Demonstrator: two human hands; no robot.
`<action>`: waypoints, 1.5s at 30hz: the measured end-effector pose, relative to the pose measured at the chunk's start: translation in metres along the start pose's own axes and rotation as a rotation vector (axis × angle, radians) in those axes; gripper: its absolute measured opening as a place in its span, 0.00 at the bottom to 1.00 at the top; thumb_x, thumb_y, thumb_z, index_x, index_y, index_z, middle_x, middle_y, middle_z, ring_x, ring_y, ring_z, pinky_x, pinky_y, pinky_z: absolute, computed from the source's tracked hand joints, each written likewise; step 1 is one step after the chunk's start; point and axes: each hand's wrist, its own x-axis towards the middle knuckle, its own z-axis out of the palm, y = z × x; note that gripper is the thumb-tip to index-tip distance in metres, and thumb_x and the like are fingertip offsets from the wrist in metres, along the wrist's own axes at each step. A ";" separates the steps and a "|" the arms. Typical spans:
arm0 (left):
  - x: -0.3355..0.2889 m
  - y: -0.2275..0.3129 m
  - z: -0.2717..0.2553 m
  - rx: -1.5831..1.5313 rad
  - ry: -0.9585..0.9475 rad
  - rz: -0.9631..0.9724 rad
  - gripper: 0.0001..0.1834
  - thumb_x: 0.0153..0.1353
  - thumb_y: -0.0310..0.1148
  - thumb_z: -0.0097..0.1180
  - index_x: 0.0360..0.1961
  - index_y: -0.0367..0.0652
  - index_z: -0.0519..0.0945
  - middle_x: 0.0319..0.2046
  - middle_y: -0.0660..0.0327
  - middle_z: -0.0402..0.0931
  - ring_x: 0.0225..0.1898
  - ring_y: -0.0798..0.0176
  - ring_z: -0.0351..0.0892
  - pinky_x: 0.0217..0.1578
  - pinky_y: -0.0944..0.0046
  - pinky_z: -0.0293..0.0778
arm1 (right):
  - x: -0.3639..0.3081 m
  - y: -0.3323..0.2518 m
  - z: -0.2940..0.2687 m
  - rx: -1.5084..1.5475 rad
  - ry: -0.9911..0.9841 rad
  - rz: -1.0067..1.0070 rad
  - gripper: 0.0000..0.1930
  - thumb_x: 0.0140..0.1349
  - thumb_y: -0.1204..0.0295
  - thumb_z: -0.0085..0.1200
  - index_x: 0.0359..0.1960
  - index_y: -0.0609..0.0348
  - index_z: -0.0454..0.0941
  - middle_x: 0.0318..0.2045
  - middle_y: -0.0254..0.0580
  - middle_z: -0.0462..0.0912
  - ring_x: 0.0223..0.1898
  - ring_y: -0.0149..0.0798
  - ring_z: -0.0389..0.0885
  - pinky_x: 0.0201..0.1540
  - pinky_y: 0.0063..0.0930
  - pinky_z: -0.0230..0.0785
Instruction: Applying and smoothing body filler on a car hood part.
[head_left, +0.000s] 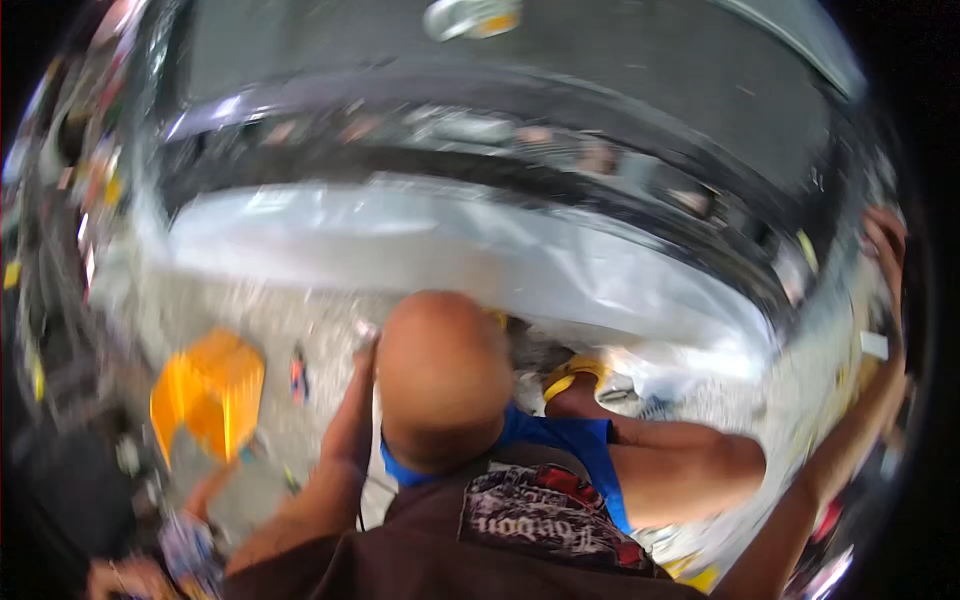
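Observation:
A long silver-grey bumper (pixel 420 235) spans the view in front of me, beneath a dark vehicle panel (pixel 680 60). Out at the far right, my right arm is stretched forward. My right hand (pixel 884 240) is beside the vehicle's right edge, its fingers bent and apart; whether it touches the edge is unclear. My left hand (pixel 367 342) is low, near the bumper's lower edge, blurred and partly hidden by my raised knee (pixel 445 370). What it holds, if anything, cannot be made out. A red-and-blue tool (pixel 299 376) lies on the ground left of it.
An orange plastic stool (pixel 225 385) stands on the concrete at left. Close by, another person's arm (pixel 205 492) and patterned clothing (pixel 190 550) show. A white-and-yellow object (pixel 472 18) rests on the dark panel. My yellow sandal (pixel 575 375) is near the bumper. Clutter lines the left rim.

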 end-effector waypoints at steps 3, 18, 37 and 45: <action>-0.101 -0.036 -0.005 -0.088 -0.109 0.192 0.23 0.59 0.48 0.59 0.42 0.36 0.81 0.42 0.46 0.82 0.41 0.50 0.83 0.42 0.53 0.77 | -0.070 -0.079 0.016 0.182 -0.048 0.157 0.17 0.67 0.62 0.58 0.52 0.57 0.80 0.46 0.36 0.83 0.43 0.30 0.81 0.43 0.27 0.75; -0.033 0.132 -0.104 -0.405 0.067 0.290 0.22 0.66 0.45 0.53 0.51 0.38 0.75 0.46 0.53 0.79 0.40 0.58 0.81 0.40 0.59 0.77 | -0.261 0.037 0.155 0.633 0.586 0.337 0.15 0.63 0.67 0.61 0.49 0.60 0.83 0.37 0.36 0.86 0.36 0.29 0.81 0.40 0.24 0.77; -0.118 0.282 -0.255 -0.634 0.805 0.451 0.13 0.64 0.35 0.61 0.45 0.40 0.74 0.38 0.63 0.74 0.37 0.69 0.72 0.40 0.67 0.69 | -0.036 0.102 0.133 0.197 0.137 0.122 0.20 0.38 0.70 0.78 0.29 0.56 0.75 0.26 0.33 0.76 0.30 0.34 0.73 0.34 0.30 0.67; -0.137 0.432 -0.184 -0.639 0.418 0.689 0.14 0.64 0.31 0.58 0.48 0.41 0.71 0.36 0.61 0.78 0.34 0.69 0.78 0.36 0.71 0.72 | -0.178 -0.019 0.070 0.843 0.351 -0.087 0.15 0.58 0.67 0.67 0.32 0.50 0.69 0.23 0.22 0.69 0.25 0.21 0.65 0.25 0.22 0.58</action>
